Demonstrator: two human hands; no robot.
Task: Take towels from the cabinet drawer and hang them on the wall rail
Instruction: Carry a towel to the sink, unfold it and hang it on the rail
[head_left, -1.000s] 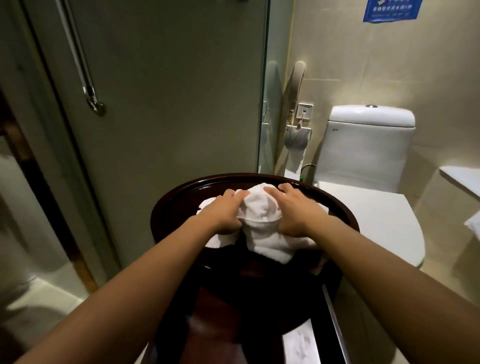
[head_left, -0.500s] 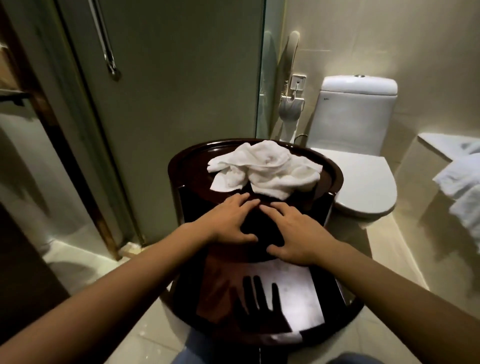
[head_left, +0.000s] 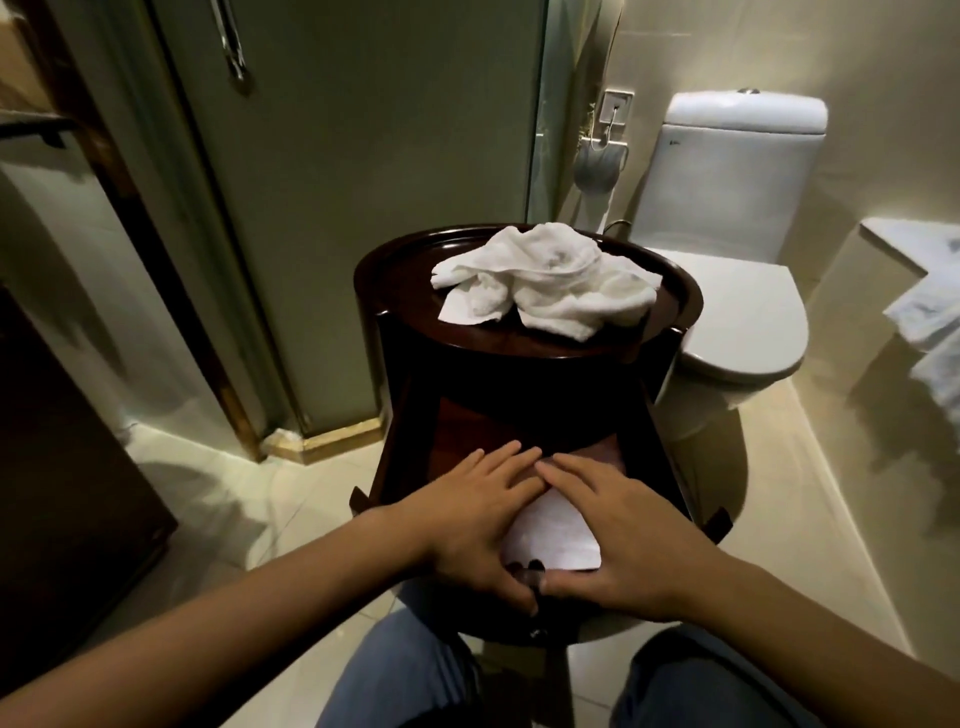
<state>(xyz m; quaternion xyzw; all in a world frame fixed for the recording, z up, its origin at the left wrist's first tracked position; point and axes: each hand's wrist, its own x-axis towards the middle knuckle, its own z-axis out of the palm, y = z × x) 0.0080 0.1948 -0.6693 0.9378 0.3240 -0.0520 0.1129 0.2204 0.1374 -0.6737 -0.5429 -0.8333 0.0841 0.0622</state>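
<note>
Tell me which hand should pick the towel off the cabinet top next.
Right, probably, though narrowly. Both hands lie flat in the open drawer, empty. The towel is heaped right of centre on the cabinet top, so the right hand has the straighter line than the left hand.

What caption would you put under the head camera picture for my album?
Both hands, left hand and right hand, rest flat in the open drawer while a crumpled white towel lies on the dark round cabinet.
</note>
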